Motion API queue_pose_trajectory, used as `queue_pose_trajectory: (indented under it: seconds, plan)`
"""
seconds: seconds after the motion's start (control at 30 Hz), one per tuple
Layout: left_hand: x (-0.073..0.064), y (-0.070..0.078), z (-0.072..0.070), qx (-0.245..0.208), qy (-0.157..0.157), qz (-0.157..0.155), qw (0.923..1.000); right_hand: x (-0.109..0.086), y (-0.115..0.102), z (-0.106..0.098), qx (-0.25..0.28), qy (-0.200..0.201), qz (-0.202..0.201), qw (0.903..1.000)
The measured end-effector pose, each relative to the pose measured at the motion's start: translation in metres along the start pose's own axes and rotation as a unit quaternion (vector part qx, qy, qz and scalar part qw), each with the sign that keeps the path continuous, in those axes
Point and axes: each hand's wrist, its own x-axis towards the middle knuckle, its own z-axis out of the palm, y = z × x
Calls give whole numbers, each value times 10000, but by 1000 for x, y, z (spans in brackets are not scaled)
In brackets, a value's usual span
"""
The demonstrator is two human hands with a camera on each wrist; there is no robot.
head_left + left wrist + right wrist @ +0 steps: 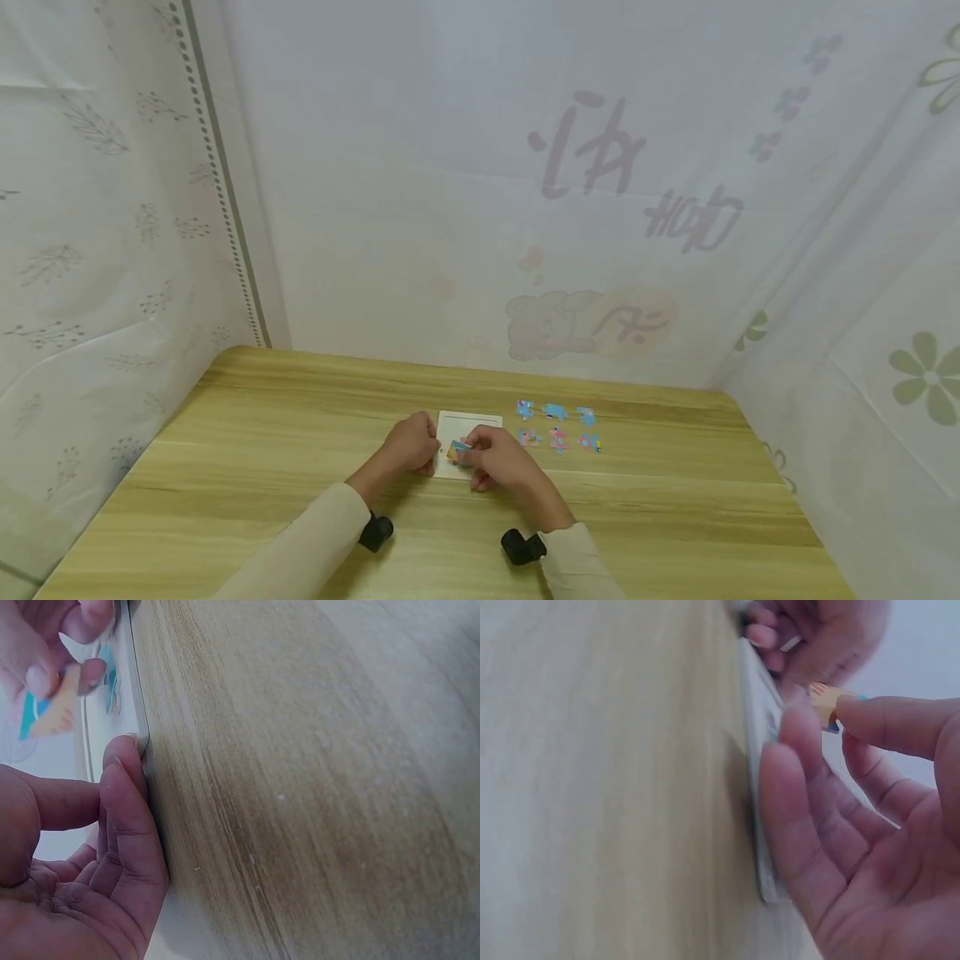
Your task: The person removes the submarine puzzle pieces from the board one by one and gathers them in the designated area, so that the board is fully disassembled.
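A white puzzle board [453, 423] lies on the table between both hands. My left hand [412, 442] grips the board's left edge, thumb and curled fingers meeting there in the left wrist view. Between the thumb and finger of my right hand [502, 458] is a puzzle piece [456, 451], orange and teal, held just above the board. The same piece looks tilted in the left wrist view. Under it, a teal-patterned patch [111, 679] shows on the board; I cannot tell whether it is another piece. The right hand's other fingers [787, 795] are beside the board's near edge.
To the right of the board, several loose blue and pink puzzle pieces [555, 412] lie in two rows. The wooden table [300, 417] reaches back to a printed cloth wall [390, 250], with more cloth at both sides.
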Motion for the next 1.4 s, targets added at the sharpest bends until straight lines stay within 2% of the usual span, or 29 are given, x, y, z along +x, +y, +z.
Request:
queue_pose_trajectory:
  seconds: [0.1, 0.2, 0.43, 0.67, 0.9, 1.17, 1.4]
  plan:
    - [-2, 2, -1, 61, -4, 23, 10000, -4, 2, -8, 468, 33, 33, 9989]
    - [-4, 2, -1, 92, 11, 17, 10000, -11, 4, -18, 566, 119, -38, 9983]
    - [-3, 1, -2, -39, -18, -79, 10000, -31, 22, -45, 422, 460, 120, 9980]
    - [1, 0, -3, 13, -26, 7, 10000, -50, 38, -65, 247, 796, 366, 9958]
    - [2, -3, -3, 75, 19, -37, 10000, -55, 41, -70, 10, 958, 441, 9944]
    - [2, -2, -2, 8, 14, -29, 10000, -50, 47, -71, -348, 906, 286, 9949]
    - [0, 1, -1, -38, -30, 13, 10000, -51, 47, -72, -441, 968, 381, 9936]
